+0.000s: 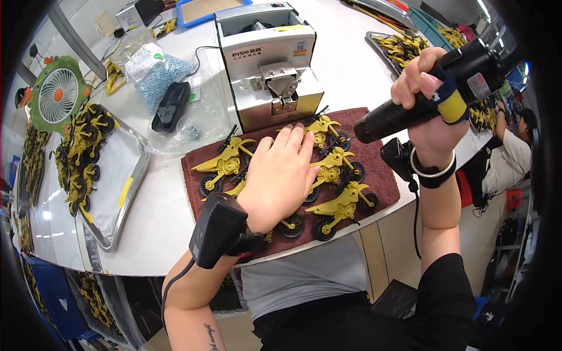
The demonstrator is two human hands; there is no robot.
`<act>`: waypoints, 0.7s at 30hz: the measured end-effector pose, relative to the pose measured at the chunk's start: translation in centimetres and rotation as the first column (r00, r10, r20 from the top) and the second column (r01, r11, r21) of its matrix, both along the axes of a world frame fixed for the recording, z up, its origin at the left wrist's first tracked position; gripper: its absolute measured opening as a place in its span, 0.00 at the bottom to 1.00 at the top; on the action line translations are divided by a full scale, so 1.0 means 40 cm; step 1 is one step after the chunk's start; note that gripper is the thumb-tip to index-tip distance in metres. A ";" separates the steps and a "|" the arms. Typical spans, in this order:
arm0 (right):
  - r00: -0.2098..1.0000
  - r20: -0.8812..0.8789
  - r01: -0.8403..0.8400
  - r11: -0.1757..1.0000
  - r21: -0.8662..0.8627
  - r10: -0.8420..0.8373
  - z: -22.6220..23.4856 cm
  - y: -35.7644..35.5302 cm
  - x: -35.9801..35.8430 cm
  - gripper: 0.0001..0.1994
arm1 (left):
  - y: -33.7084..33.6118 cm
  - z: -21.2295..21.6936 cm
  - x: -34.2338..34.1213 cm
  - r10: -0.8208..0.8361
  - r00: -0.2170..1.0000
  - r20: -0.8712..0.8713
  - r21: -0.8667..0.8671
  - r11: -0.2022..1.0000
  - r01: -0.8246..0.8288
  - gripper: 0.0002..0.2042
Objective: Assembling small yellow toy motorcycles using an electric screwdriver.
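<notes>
My right hand [430, 93] is wrapped round a black electric screwdriver [404, 114], held tilted above the right side of a brown towel [383, 169]. A yellow and black strap circles the hand. My left hand [284, 172] lies palm down with fingers stretched out, over several yellow toy motorcycles with black wheels; its fingertips reach the far row. One toy motorcycle [339, 207] rests at the towel's near right, another [225, 161] to the left of the hand. The hand hides parts of the middle ones. Under the palm, any contact is hidden.
A silver screw feeder [266, 64] stands behind the towel. To its left are a bag of small bluish screws [164, 76] and a black case [171, 106]. A metal tray [132, 187] bears more toys beside a green fan [57, 93]. Another person [509, 152] sits far right.
</notes>
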State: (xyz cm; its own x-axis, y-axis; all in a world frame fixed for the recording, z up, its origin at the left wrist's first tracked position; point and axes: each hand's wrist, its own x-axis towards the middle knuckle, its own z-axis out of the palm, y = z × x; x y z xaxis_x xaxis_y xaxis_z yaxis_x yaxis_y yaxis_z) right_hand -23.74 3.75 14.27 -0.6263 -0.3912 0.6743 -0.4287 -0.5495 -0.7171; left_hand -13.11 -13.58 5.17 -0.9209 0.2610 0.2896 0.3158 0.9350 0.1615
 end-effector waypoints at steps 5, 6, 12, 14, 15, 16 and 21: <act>0.995 0.080 0.056 0.998 -0.025 -0.054 -0.029 -0.013 -0.007 0.09 | 0.003 0.001 -0.002 -0.004 1.000 0.008 -0.006 1.000 0.004 0.22; 0.995 0.080 0.057 0.998 -0.026 -0.055 -0.035 -0.015 -0.006 0.09 | 0.004 0.001 -0.003 -0.006 1.000 0.007 -0.001 1.000 0.006 0.22; 0.995 0.077 0.057 0.996 0.067 -0.062 -0.053 -0.027 -0.009 0.09 | 0.004 0.006 0.000 0.000 1.000 0.031 -0.003 1.000 0.000 0.21; 0.994 0.084 0.068 0.996 0.058 -0.073 -0.056 -0.037 -0.005 0.09 | 0.003 0.006 -0.001 0.002 1.000 0.026 -0.007 1.000 -0.002 0.21; 0.992 0.093 0.078 0.996 0.051 -0.083 -0.057 -0.041 -0.004 0.09 | 0.002 0.007 -0.002 0.000 1.000 0.024 -0.009 1.000 0.000 0.21; 0.992 0.092 0.079 0.996 0.050 -0.084 -0.057 -0.038 -0.005 0.09 | 0.003 0.008 -0.002 -0.002 1.000 0.023 -0.009 1.000 0.002 0.21; 1.000 -0.004 -0.026 0.989 0.143 0.027 -0.059 -0.040 -0.006 0.11 | 0.006 0.010 -0.003 -0.003 1.000 0.018 -0.019 1.000 0.003 0.21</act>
State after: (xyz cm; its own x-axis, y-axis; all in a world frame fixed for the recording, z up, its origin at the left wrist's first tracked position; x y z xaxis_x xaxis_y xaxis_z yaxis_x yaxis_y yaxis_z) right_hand -23.98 2.14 11.90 -0.6108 -0.5004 0.6136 -0.4198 -0.4524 -0.7868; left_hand -13.22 -13.35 5.58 -0.9251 0.2692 0.2676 0.3158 0.9370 0.1491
